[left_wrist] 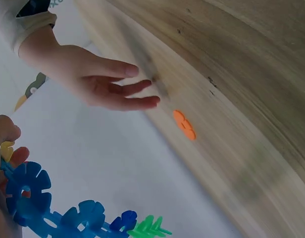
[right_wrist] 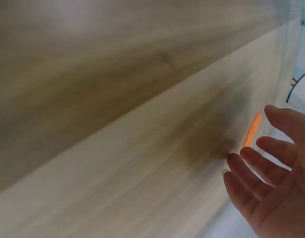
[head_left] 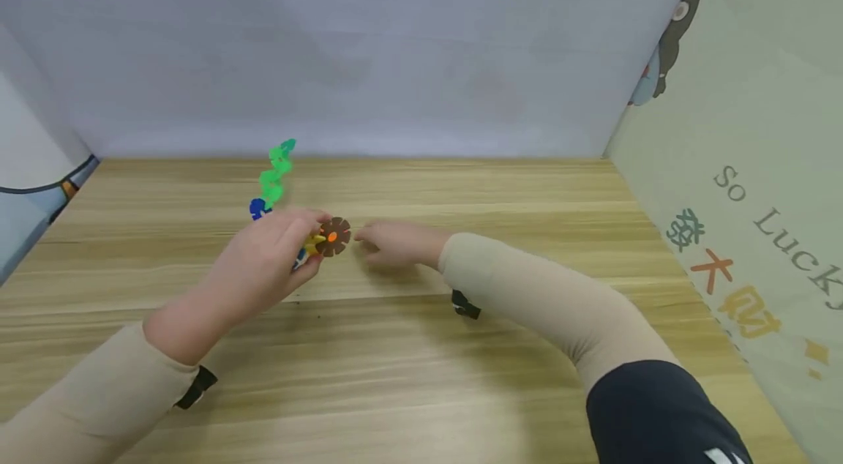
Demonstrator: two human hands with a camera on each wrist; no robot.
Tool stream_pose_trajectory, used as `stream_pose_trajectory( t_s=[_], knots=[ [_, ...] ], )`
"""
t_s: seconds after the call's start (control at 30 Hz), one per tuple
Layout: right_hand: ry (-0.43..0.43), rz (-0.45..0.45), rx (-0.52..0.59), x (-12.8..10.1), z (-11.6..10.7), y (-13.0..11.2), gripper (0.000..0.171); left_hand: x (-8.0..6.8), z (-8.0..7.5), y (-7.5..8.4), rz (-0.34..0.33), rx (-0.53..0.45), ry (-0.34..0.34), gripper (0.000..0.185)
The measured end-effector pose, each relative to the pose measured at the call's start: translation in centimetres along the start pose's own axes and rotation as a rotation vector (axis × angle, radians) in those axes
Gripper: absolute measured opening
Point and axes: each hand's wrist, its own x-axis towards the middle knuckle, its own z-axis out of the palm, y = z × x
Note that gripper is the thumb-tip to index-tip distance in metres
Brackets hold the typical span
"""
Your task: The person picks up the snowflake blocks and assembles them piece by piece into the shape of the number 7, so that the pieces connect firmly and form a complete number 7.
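Observation:
My left hand (head_left: 260, 255) grips one end of a chain of interlocking plastic snowflake discs. A brown disc (head_left: 336, 237) and a yellow disc (head_left: 313, 245) show by its fingertips. Beyond the hand the chain runs on through blue discs (left_wrist: 83, 218) to green discs (head_left: 273, 178), raised over the table. My right hand (head_left: 402, 243) is over the table to the right of the brown disc, fingers loosely bent with nothing in them. In the right wrist view an orange piece (right_wrist: 252, 130) appears just past its fingertips; the left wrist view shows this orange piece (left_wrist: 184, 125) on the wood.
The wooden table (head_left: 408, 369) spreads under both arms. A pale cloth backdrop (head_left: 395, 47) rises along its far edge. At the right is a light green sheet (head_left: 757, 120) printed with letters and a cartoon figure. Black straps show under both wrists.

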Motion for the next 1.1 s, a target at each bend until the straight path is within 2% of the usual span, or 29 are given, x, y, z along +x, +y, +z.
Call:
stream_pose_trajectory(
  t_s=[0.07,0.17,0.3,0.4,0.5,0.57,0.7,0.77,0.83,0.9,1.0,1.1],
  knots=[
    [-0.002,-0.018,-0.012,1.5,0.2,-0.3,0.048,-0.3,-0.1,0.2,-0.032,0.006,-0.033,0.04],
    [-0.021,0.002,0.047,3.1,0.5,-0.7,0.05,-0.6,0.0,0.6,-0.066,0.02,-0.087,0.035],
    [-0.043,0.04,0.132,3.5,0.3,-1.3,0.041,-1.1,0.2,1.0,-0.104,0.014,-0.152,0.049],
    [-0.005,-0.027,0.053,2.9,0.1,-1.2,0.032,-1.3,0.4,1.1,-0.118,0.002,-0.171,0.064],
    [0.035,-0.079,-0.024,1.9,0.0,-1.0,0.035,-1.6,0.7,1.2,-0.12,-0.014,-0.18,0.063],
    [0.023,-0.053,-0.032,0.9,0.0,-0.8,0.042,-1.7,0.8,1.3,-0.146,-0.038,-0.21,0.06],
    [-0.014,0.01,0.018,-1.6,0.1,0.0,0.04,-1.4,1.3,2.0,-0.226,-0.114,-0.307,0.045],
    [-0.012,0.025,0.101,-3.1,0.1,0.6,0.028,-1.3,1.6,2.4,-0.241,-0.134,-0.332,0.042],
    [0.005,0.031,0.235,-4.8,-0.2,1.1,0.017,-1.1,2.1,2.7,-0.214,-0.134,-0.318,0.046],
    [0.029,0.045,0.467,-6.8,-0.6,1.3,0.012,-1.1,2.5,3.0,-0.161,-0.13,-0.277,0.05],
    [0.081,0.062,0.788,-9.5,-0.9,1.4,0.013,-1.1,3.2,3.1,-0.089,-0.146,-0.217,0.049],
    [0.137,0.072,0.993,-11.6,-1.3,0.7,0.017,-1.0,3.6,3.1,-0.069,-0.185,-0.191,0.047]
  ],
)
